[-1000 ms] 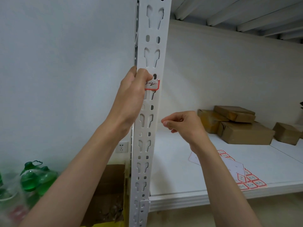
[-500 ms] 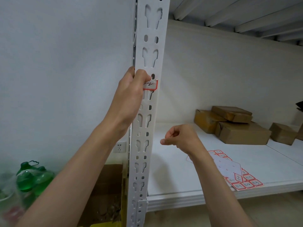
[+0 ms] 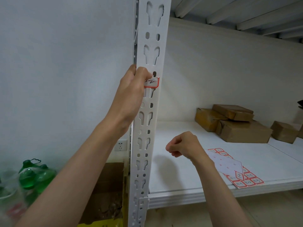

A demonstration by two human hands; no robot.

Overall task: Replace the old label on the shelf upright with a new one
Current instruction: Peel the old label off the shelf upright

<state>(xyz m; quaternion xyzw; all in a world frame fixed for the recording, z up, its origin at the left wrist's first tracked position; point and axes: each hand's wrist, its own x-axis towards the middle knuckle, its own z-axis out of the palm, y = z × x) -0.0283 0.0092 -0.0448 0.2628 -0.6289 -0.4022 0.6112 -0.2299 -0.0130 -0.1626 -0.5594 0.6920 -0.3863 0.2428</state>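
A person's left hand wraps around the white slotted shelf upright, its thumb pressed on the left end of a red-bordered label stuck across the face of the post, just below an oval slot. The label carries dark handwriting (partly hidden by the thumb, and not legible).

To the right of the upright and lower down, the right hand hovers above the white shelf board, its fingers curled with thumb and fingertips drawn together; whether they pinch anything cannot be told. Further right of the upright, near the board's front edge, lies a sheet of red-bordered labels, part of it bare backing. Brown cardboard boxes are stacked toward the back of the board. Left of the upright, low against the wall, stand green bottles and an open cardboard carton, with a wall socket just beside the post.
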